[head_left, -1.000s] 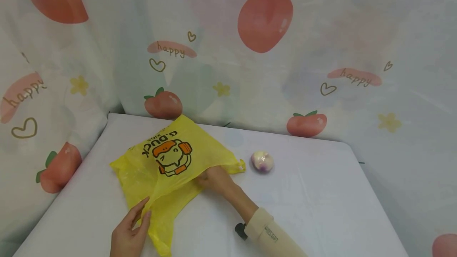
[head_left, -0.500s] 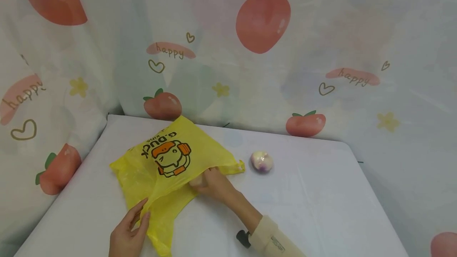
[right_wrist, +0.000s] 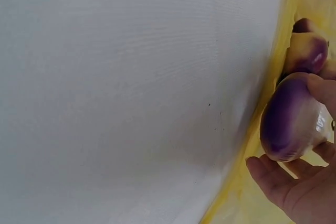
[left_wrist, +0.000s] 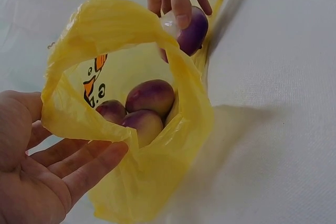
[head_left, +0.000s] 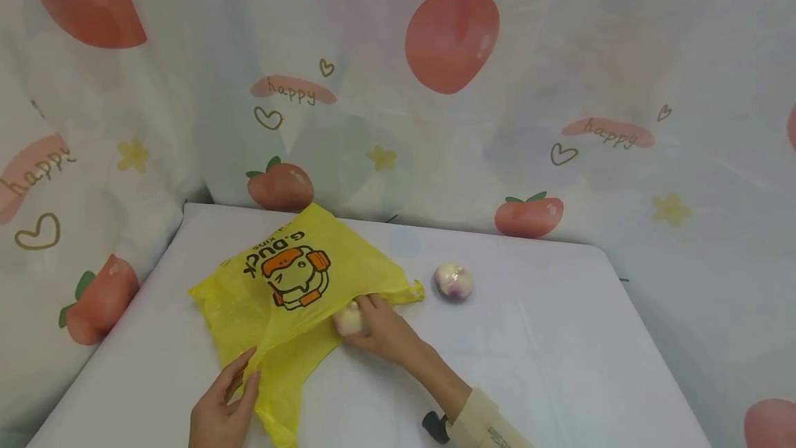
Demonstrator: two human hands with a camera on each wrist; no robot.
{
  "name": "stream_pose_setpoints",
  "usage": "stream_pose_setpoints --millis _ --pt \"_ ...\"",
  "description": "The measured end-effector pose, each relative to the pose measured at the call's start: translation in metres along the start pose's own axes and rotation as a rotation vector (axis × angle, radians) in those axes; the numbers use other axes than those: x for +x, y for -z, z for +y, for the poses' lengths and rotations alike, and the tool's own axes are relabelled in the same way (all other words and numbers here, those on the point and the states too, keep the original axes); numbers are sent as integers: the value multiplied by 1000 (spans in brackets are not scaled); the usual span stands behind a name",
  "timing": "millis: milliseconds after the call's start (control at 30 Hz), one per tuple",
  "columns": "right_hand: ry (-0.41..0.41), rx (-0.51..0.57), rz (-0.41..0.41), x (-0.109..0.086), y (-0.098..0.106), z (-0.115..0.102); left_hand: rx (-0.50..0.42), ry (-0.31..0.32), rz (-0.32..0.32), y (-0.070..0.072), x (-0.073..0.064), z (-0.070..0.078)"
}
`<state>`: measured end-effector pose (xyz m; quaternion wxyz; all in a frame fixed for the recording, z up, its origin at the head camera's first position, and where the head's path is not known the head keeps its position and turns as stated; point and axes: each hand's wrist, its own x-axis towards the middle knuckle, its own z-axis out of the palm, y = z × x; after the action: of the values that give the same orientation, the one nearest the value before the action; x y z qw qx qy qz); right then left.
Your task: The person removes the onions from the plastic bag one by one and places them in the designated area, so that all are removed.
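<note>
A yellow plastic bag with a cartoon duck print lies with its mouth toward me. My left hand holds the near rim of its mouth between thumb and fingers. At the far side of the opening, my right hand grips a smooth, oval purple-and-cream fruit, its exact kind unclear. Purple shows strongly on the held fruit in the right wrist view. Inside the bag, the left wrist view shows several similar fruits bunched together. In the head view the bag hides them.
Another purple-and-cream fruit sits on the white-covered table, right of the bag. A fabric backdrop with peach prints rises behind the table and on its left. A dark knob-like part sits by the right sleeve.
My right hand has drawn back toward me and slightly right, from inside the bag to its mouth. The fruit in it has come into view. My left hand stays on the rim.
</note>
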<state>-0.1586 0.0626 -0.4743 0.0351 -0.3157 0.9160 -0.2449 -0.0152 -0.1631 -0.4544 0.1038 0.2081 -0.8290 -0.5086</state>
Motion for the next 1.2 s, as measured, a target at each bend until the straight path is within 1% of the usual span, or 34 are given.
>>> stream_pose_setpoints --millis 100,167,333,433,567,767,1000,1100,1200 --pt "3 -1 13 -4 1 1 5 4 10 0 0 0" --pt "-4 5 13 -7 3 1 6 -12 17 0 0 -1" --pt "-50 26 -10 -12 8 -1 11 -25 40 1 2 -1" --pt "-64 28 -21 -15 10 0 16 -12 38 1 3 -1" --pt "-59 35 -14 -19 12 1 14 -5 19 1 3 -1" --pt "-60 37 -9 -25 10 5 13 -8 16 -1 3 -2" --pt "-122 54 -44 -32 11 5 32 -17 35 0 4 -6" --pt "-129 66 -52 -34 11 4 27 -2 26 0 3 -6" --pt "-130 61 -55 -36 11 3 0 41 5 -1 3 -4"
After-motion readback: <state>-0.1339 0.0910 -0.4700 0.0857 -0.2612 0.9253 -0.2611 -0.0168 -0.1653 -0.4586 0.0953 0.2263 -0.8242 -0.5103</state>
